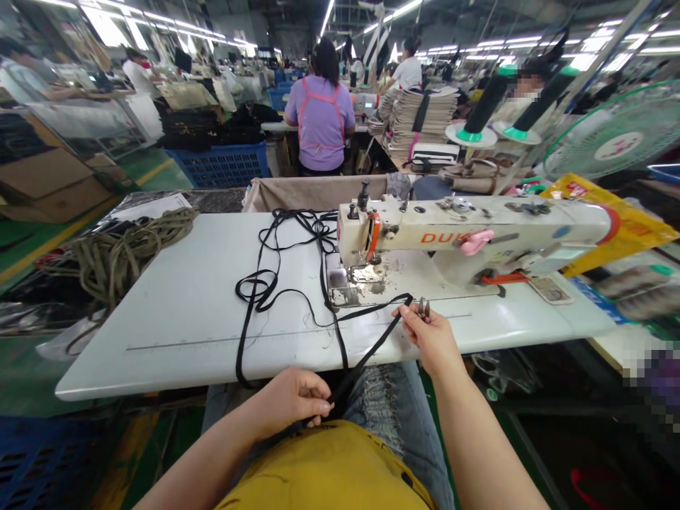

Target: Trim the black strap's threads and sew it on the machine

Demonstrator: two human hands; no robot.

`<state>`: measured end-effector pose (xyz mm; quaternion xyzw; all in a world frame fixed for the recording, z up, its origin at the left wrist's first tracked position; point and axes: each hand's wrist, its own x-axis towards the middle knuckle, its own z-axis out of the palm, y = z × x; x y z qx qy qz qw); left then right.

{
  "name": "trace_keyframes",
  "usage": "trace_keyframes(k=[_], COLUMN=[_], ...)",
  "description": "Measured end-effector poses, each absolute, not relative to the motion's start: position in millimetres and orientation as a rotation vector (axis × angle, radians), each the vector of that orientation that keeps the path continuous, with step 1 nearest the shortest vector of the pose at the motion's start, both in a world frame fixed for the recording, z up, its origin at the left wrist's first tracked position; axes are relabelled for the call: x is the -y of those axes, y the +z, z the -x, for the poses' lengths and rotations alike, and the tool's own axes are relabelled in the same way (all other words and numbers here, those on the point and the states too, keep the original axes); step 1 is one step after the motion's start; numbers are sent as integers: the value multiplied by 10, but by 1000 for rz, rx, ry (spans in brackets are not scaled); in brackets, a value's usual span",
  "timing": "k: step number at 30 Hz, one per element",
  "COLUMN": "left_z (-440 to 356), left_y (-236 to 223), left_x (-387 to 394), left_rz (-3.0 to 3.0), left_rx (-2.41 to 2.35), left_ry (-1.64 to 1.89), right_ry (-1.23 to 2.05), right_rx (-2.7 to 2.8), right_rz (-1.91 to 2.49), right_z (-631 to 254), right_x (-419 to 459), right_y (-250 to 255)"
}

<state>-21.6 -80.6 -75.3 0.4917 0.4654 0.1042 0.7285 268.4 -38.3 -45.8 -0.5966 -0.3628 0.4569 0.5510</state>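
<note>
A long narrow black strap (pixel 372 348) runs taut between my two hands over the table's front edge. My left hand (pixel 297 397) is closed on it low over my lap, the fingers curled around it. At the sewing plate's front edge, my right hand (pixel 429 336) pinches the strap where it folds back. Two pointed metal tips, like those of thread snips (pixel 424 307), stick up from the right fingers; the rest is hidden in the palm. More strap lies in loose loops left of the sewing machine (pixel 478 227), and parts hang over the front edge.
The white sewing table (pixel 175 304) carries a printed ruler line. Olive cords (pixel 127 255) are heaped at its left. Behind it stands a fabric-lined bin (pixel 319 191). Black thread cones (pixel 483 103) and a green fan (pixel 616 134) stand right. A person in purple (pixel 321 113) sits ahead.
</note>
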Motion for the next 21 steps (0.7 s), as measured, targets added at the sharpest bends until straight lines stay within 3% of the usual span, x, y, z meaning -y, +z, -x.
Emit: trace_keyframes(k=[7,14,21], left_z=[370,354,-40], left_y=[-813,-733,-319], left_x=[811,734,629], left_rz=[-1068,-1342,-1211], left_rx=[-1029,-1028,-856], left_ry=[254,145,530], right_ry=[979,1077,1274], right_rx=[823,857,1076], right_rz=[1447,1405,1317], right_z=[-2818,-2674,-2094], right_x=[374,455,609], right_y=[-474,-334,-167])
